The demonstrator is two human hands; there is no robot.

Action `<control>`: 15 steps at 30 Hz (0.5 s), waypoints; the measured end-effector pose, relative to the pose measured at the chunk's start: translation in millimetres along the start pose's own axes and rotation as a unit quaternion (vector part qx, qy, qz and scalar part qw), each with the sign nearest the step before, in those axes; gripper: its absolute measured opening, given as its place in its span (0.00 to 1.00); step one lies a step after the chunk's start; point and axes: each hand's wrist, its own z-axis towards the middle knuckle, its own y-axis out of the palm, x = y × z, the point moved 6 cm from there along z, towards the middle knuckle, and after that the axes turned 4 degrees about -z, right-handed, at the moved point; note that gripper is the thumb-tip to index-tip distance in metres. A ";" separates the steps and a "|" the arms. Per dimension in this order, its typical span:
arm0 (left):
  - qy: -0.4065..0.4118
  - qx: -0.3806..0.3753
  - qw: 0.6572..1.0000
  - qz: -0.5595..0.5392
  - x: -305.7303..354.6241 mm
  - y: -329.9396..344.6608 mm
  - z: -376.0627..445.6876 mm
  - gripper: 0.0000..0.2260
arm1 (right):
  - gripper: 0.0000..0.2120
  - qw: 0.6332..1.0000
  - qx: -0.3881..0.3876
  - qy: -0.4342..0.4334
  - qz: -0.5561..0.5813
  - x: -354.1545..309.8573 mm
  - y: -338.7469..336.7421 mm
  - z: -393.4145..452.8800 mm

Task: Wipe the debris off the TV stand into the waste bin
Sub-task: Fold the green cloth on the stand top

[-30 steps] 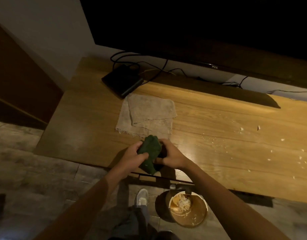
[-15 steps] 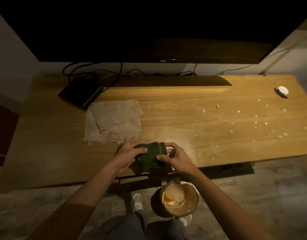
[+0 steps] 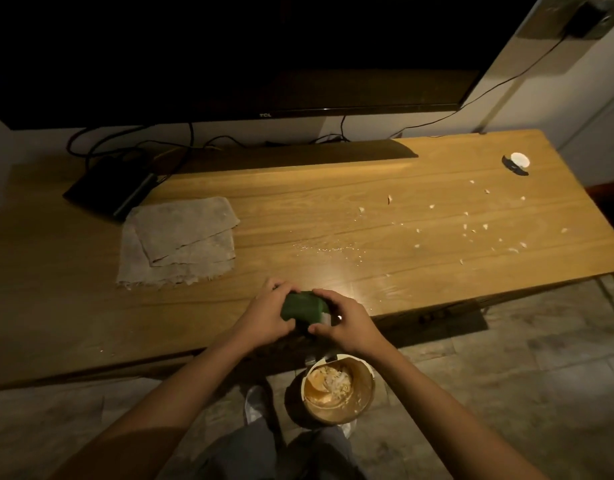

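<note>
At the near edge of the desk, the left hand and right hand both grip a green cloth, debris scattered far right, the waste bin on the floor below.

This is a dimly lit room in a home, a living room by its furnishing. A large black flat-screen television hangs on the pale wall, and just below it stands a long light-wood TV stand. Black cables trail from under the television to a flat black set-top box on the stand's left rear. Grey stone-look floor tiles lie in front of the stand.
</note>
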 end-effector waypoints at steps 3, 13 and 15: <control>0.039 -0.013 0.998 0.041 17.5 7.1 6.5 0.16 | 0.28 0.989 0.018 -0.022 -0.143 10.4 -12.5 -1.3; -0.059 -0.050 0.985 -0.151 22.1 32.0 36.9 0.09 | 0.13 0.997 0.015 0.065 0.026 65.3 -43.2 11.4; -0.126 -0.036 0.965 -0.228 14.8 39.9 42.6 0.13 | 0.15 0.992 0.038 0.099 0.071 79.5 -48.2 17.8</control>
